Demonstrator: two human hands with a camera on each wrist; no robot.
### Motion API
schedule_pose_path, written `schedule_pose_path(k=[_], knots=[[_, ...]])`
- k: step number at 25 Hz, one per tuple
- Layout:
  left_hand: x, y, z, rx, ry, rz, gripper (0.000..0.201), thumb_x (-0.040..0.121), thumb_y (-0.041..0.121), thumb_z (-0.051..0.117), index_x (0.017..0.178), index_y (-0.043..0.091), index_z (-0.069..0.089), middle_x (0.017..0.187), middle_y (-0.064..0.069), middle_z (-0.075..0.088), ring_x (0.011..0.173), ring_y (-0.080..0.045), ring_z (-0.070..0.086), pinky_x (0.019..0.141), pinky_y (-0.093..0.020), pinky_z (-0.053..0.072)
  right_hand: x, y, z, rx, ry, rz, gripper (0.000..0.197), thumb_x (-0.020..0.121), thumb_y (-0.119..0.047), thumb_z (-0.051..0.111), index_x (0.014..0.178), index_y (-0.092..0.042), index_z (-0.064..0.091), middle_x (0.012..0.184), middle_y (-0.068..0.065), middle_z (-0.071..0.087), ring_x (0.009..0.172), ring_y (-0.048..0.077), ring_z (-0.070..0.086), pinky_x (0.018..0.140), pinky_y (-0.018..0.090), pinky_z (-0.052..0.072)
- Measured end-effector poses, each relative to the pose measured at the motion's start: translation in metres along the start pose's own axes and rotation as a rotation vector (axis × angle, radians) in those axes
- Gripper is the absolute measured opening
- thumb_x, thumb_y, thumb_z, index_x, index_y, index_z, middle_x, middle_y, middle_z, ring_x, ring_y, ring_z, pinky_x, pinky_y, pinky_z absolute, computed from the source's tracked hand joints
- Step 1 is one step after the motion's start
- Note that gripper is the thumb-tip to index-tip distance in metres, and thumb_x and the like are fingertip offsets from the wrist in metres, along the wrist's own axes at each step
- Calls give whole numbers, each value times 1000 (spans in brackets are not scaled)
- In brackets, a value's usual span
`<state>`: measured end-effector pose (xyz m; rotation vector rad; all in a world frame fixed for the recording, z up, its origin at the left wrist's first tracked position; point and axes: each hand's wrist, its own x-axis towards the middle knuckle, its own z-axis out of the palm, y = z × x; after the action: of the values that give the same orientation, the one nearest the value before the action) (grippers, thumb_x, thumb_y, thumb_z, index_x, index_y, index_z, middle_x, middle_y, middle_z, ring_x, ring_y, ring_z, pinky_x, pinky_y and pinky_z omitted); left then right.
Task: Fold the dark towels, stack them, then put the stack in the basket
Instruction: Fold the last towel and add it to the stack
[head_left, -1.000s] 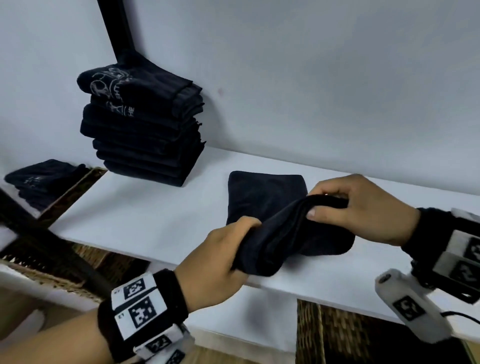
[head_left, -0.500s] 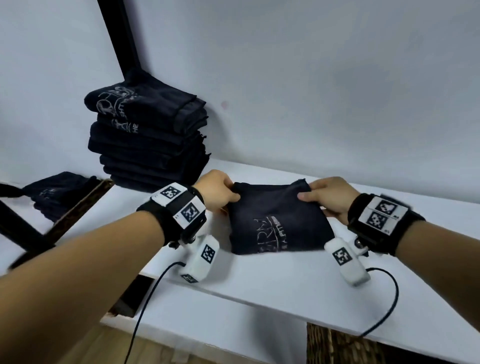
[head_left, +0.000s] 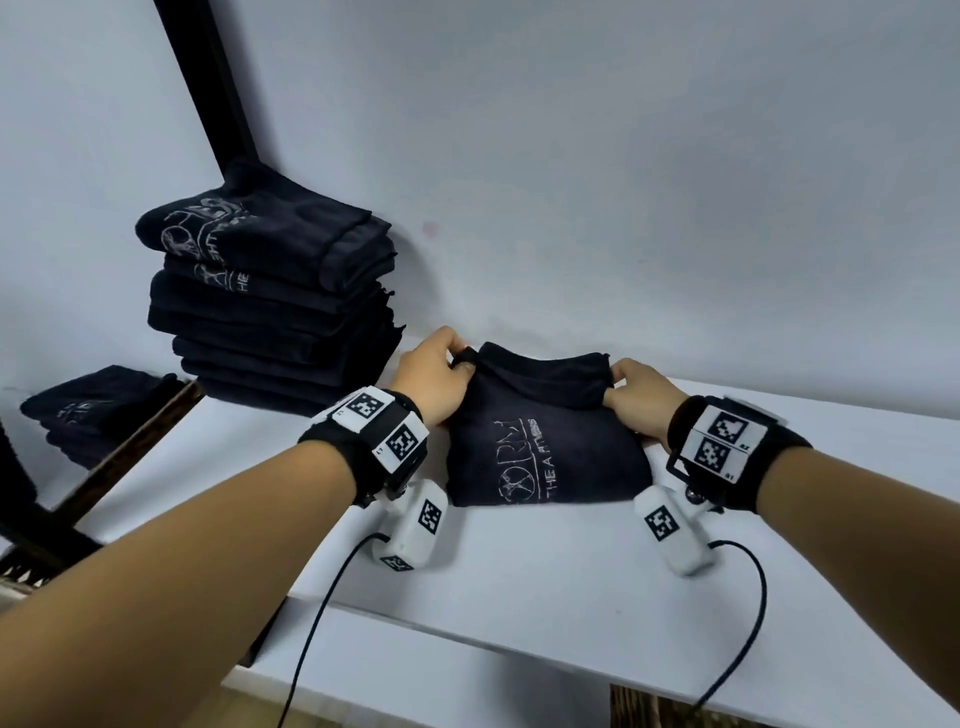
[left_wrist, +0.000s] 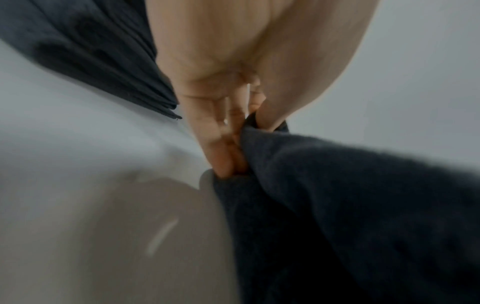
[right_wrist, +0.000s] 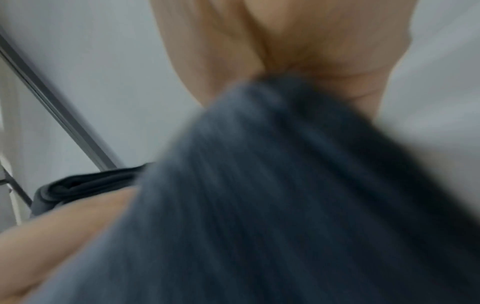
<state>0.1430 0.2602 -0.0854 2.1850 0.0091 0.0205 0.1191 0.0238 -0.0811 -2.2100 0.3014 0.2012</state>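
I had the left hand (head_left: 435, 379) pinching the far left corner of the dark towel (head_left: 545, 441), thumb and fingers (left_wrist: 226, 156) closed narrow on a bunched fold of the cloth. In the left wrist view the fabric ran from those fingertips down toward the camera. The right hand (head_left: 636, 400) gripped the far right corner in the same way, fingers curled tight into the cloth; its wrist view was blurred, showing only dark fabric (right_wrist: 285, 185) gathered under the palm. Between my two sets of fingers the towel's far edge sagged a little, and the rest of it lay folded on the white table (head_left: 571, 571), printed lettering facing up, its near edge toward my wrists.

Just beyond the left fingers, to their left, stood the stack of folded towels (head_left: 270, 306), close to the knuckles but not touching them. Farther left, well apart from both hands, another dark folded pile (head_left: 93, 410) sat lower down, beside a wooden edge. Cables from the wrist units trailed over the table's near edge.
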Motion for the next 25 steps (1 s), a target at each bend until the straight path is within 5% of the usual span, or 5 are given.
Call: schedule_pose_path(k=[7, 11, 15, 21, 25], knots=[[-15, 4, -8, -13, -211, -345, 23, 83, 22, 71, 84, 3, 57, 84, -13, 66, 70, -27, 65, 65, -34, 56, -13, 4, -10, -4, -8, 223, 24, 80, -23, 74, 74, -6, 58, 58, 8, 57, 45, 20, 56, 44, 22, 48], [-26, 8, 1, -347, -292, -482, 25, 81, 13, 70, 101, 2, 60, 94, -16, 67, 81, -33, 65, 68, -36, 48, -19, 11, -18, 220, -245, 445, 28, 71, -30, 80, 86, -15, 61, 70, 4, 58, 50, 15, 48, 49, 19, 34], [-37, 15, -9, -296, -322, -437, 37, 81, 21, 64, 113, 4, 58, 89, -10, 67, 71, -25, 63, 61, -29, 48, -40, 0, -16, 276, -442, 458, 29, 83, -28, 66, 106, -11, 69, 89, 10, 75, 79, 25, 71, 74, 34, 57], [-13, 63, -117, -345, -101, -159, 34, 82, 18, 62, 112, 5, 56, 105, -20, 68, 91, -35, 68, 76, -49, 58, -41, -98, -15, 615, -419, 52, 49, 75, -22, 70, 123, -13, 66, 123, 9, 68, 118, 29, 61, 108, 45, 41], [32, 114, -221, 190, 367, 101, 38, 88, 25, 59, 119, 5, 51, 110, -12, 61, 98, -28, 60, 76, -31, 48, -16, -202, 4, 796, -426, -149, 34, 83, -21, 70, 116, -14, 66, 105, 5, 72, 94, 21, 69, 84, 32, 58]])
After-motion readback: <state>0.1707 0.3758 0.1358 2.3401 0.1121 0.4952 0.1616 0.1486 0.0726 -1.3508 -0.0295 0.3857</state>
